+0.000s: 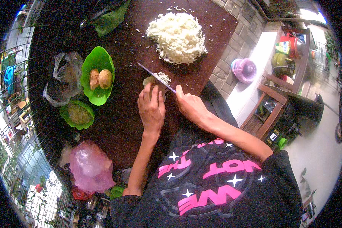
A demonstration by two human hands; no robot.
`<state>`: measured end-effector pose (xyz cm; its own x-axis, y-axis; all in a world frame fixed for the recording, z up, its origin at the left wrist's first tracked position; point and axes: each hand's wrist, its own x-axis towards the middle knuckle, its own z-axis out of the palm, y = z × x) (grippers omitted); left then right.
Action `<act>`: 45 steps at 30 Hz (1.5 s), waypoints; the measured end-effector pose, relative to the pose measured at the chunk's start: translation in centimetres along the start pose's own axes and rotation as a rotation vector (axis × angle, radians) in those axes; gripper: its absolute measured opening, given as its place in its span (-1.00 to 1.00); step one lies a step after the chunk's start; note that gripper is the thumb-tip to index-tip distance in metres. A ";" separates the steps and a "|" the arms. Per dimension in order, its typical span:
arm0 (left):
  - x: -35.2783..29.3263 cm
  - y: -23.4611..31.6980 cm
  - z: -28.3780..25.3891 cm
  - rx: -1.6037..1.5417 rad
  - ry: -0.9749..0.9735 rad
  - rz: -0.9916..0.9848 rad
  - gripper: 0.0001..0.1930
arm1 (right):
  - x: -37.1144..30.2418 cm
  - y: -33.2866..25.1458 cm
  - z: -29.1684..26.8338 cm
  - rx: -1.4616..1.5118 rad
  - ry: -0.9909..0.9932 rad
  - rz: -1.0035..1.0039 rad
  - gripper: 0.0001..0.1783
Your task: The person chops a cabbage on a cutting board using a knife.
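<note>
A pale vegetable piece [148,81] is located on the brown table [216,49], partly covered by the fingers of the left hand [152,102]; its exact kind cannot be determined. The piece is held down from above by the left hand, with the fingers bent over it. The handle of a narrow knife [155,74] is gripped in the closed right hand [189,103], and the blade is laid diagonally across the piece, with the tip directed toward the upper left. Thin pale slivers [165,77] are gathered along the far side of the blade.

The piece is judged to be light, firm and likely slippery on its moist cut faces. It is best held by its uncut end, with the fingertips curled back from the edge. The slivers are judged to be limp and easily scattered; they are better scooped than pinched.

Beyond the knife, a large heap of white shreds [178,38] is placed. To the left, 2 brown potatoes [105,79] are contained in a green leaf-shaped bowl [98,57]. Just beside it, a clear plastic bag [66,76] is positioned.
</note>
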<state>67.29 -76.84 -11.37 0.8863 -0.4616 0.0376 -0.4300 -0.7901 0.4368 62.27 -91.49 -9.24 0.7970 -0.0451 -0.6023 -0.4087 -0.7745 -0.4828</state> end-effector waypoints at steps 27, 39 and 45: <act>0.0 0.0 0.0 -0.009 -0.014 0.003 -0.71 | 0.5 -1.1 0.3 -0.012 0.149 -0.002 -0.68; 0.1 0.2 -0.3 -0.015 -0.056 -0.022 -0.72 | -0.7 -2.1 -0.3 -0.048 0.113 0.010 -0.82; 0.3 0.3 -0.2 -0.034 -0.039 -0.029 -0.72 | -0.2 -0.5 -0.1 0.055 0.025 0.027 -0.81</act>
<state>67.48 -77.15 -11.07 0.8908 -0.4543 -0.0100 -0.3976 -0.7898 0.4671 62.38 -91.14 -8.81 0.7961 -0.0819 -0.5996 -0.4535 -0.7369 -0.5014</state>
